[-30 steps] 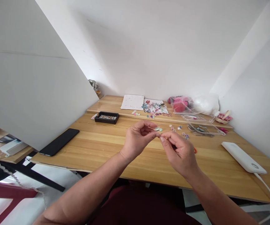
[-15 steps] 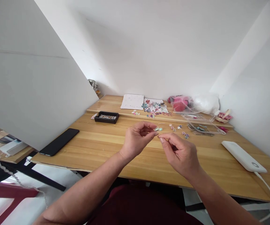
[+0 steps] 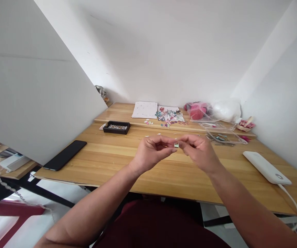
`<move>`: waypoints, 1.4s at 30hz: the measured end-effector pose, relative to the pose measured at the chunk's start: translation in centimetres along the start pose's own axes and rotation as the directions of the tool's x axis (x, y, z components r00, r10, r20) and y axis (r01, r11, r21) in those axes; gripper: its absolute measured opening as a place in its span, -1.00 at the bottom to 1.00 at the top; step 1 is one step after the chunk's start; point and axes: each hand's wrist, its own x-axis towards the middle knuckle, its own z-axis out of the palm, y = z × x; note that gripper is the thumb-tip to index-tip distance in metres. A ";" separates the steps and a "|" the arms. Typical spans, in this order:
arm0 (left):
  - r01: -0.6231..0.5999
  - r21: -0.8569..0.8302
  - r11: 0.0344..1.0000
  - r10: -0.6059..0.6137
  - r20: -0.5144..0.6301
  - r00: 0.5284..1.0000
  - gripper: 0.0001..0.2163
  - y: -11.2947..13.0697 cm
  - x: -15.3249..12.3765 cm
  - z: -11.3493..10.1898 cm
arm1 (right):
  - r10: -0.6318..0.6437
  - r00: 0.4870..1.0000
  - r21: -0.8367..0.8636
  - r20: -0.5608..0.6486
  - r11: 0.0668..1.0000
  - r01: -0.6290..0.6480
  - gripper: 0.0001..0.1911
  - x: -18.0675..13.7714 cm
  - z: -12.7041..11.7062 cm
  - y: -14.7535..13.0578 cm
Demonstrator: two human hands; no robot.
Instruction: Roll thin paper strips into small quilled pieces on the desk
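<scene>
Above the middle of the wooden desk (image 3: 107,156), my left hand (image 3: 152,151) and my right hand (image 3: 198,151) meet fingertip to fingertip. A small shiny pale green piece (image 3: 176,145) shows between them, too small to name for certain. The thumb and forefinger of my left hand pinch it from the left. My right thumb and forefinger are pressed together at its right side; exactly what they grip is hidden. Beyond the hands, colourful looped ornaments (image 3: 169,117) lie on white paper (image 3: 145,110) on the raised back ledge.
A black tray (image 3: 116,131) of small beads stands at the back left. A black phone (image 3: 65,155) lies at the left edge. To the right are a clear plastic box (image 3: 225,135), a bag of pink material (image 3: 198,112), a small basket (image 3: 246,124) and a white power bank (image 3: 265,167) with a cable.
My right hand has risen and turned, its fingertips now level with my left hand's at the green piece. It now covers the small bead clusters behind it. The view has shifted slightly.
</scene>
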 end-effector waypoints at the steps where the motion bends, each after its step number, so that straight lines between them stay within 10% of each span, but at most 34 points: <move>1: -0.005 -0.018 1.000 0.005 -0.019 1.000 -0.76 0.0 0.1 -0.1 | 0.036 0.998 0.057 0.044 0.998 -0.038 -0.70 -0.2 0.3 0.3; 10: -0.180 0.300 0.937 0.202 -0.043 0.978 -0.85 -0.5 0.1 -0.7 | -0.088 0.996 -0.114 0.024 0.989 0.090 -0.75 -1.7 -0.2 -3.4; 21: -0.037 0.017 0.999 0.038 -0.065 0.997 -0.78 -0.2 -0.1 -0.5 | 0.173 0.965 0.180 0.196 0.961 -0.209 -0.66 -0.9 1.3 0.8; 28: -0.161 0.338 0.927 0.191 -0.057 0.980 -0.83 -0.9 -0.2 -1.1 | -0.023 0.999 -0.093 0.040 0.995 0.027 -0.72 -1.6 -0.3 -3.3; 33: -0.092 0.221 0.971 0.097 -0.011 0.995 -0.81 -0.4 -0.7 -0.4 | 0.023 0.999 -0.010 -0.038 1.000 -0.023 -0.70 0.9 -0.9 -1.8; 42: 0.007 0.008 1.000 -0.005 -0.175 0.985 -0.75 -0.1 -0.2 -0.6 | 0.178 0.968 0.175 0.174 0.962 -0.208 -0.66 -1.4 1.7 1.6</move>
